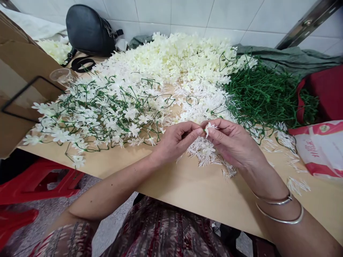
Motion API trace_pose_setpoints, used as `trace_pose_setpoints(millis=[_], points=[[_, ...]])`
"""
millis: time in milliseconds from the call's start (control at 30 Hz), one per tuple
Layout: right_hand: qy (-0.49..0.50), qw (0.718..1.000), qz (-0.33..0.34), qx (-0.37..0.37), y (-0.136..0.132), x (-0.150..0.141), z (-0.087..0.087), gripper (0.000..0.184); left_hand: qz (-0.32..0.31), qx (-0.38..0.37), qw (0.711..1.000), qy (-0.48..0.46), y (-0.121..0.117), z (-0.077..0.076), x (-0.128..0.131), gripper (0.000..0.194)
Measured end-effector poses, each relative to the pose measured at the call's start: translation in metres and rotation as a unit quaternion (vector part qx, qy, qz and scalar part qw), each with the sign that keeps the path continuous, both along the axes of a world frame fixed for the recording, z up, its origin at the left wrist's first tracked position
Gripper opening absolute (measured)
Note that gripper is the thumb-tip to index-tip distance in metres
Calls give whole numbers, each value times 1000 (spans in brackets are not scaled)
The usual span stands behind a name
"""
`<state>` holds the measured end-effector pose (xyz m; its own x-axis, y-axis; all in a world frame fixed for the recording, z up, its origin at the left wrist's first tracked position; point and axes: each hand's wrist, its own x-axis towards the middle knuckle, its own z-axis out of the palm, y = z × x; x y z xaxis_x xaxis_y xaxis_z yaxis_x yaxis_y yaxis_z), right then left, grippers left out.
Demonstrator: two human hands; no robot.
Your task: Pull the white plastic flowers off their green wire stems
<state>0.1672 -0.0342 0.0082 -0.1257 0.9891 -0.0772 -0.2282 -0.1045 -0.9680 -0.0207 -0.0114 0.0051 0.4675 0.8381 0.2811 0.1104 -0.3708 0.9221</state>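
Patterned garment (163, 232) closest; we see our left hand (175, 140) and right hand (233, 142) pinching a white artificial flower (210, 129) above the worktop (171, 187).

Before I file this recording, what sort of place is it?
Probably a small workshop or a home workspace. Heaped pale, artificial-looking flowers and a large tangle of green stems lie on a plain table; whether it is a home or business isn't clear.

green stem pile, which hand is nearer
Right: the right hand is below and left of the green stem pile in the picture; the left hand is farther left.
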Motion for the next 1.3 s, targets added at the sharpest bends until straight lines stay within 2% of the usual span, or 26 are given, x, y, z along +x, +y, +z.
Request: trace_pose_setpoints(millis=[200, 533, 967, 1167, 1300], points=[[2, 999, 9, -34, 0, -2, -1, 28, -25, -31, 999, -20, 4, -11, 0, 29], [7, 997, 32, -71, 6, 1, -11, 30, -27, -54, 994, -87, 4, -27, 6, 32], [30, 995, 48, -77, 7, -2, -7, 30, -17, -49, 996, -78, 3, -29, 6, 36], [-26, 996, 52, -65, 9, 1, -11, 37, -3, -57, 997, -55, 1, -29, 7, 33], [-20, 997, 46, -56, 10, 1, -16, 37, -8, -57, 996, -62, 2, -29, 8, 35]])
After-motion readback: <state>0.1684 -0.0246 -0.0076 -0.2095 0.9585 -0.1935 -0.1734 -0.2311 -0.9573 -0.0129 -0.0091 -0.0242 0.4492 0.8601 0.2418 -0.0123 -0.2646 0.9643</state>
